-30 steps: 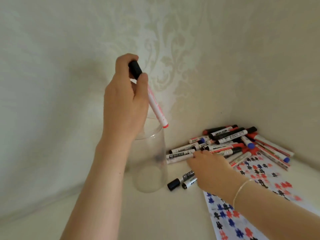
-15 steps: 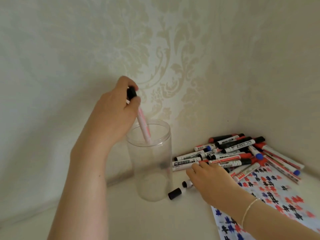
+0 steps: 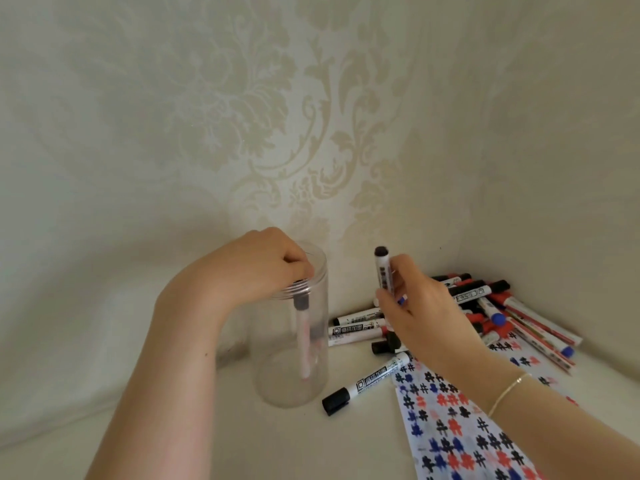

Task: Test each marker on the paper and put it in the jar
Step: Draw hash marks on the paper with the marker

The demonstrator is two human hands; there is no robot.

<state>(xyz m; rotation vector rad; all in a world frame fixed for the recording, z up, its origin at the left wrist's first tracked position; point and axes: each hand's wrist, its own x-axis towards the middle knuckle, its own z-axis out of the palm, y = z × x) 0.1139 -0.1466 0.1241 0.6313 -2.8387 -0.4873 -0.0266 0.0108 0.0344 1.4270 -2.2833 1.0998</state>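
A clear plastic jar (image 3: pixel 294 382) stands on the white surface left of centre. My left hand (image 3: pixel 256 268) rests over its mouth, fingers pinching the black cap of a pink-and-white marker (image 3: pixel 304 341) that stands upright inside the jar, its tip near the bottom. My right hand (image 3: pixel 419 306) is raised just right of the jar and grips a white marker with a black cap (image 3: pixel 383 271), held upright, cap upward. A pile of markers (image 3: pixel 485 306) lies in the corner. The paper (image 3: pixel 460 431), covered in red, blue and black test marks, lies at lower right.
A loose black-capped marker (image 3: pixel 363 384) lies between the jar and the paper. Two more markers (image 3: pixel 356 329) lie side by side right of the jar. Patterned walls close the corner behind and to the right. My right wrist wears a thin bracelet (image 3: pixel 507 393).
My left hand lowered the pink marker from above the jar down into it. My right hand picked a black-capped marker out of the pile and lifted it upright.
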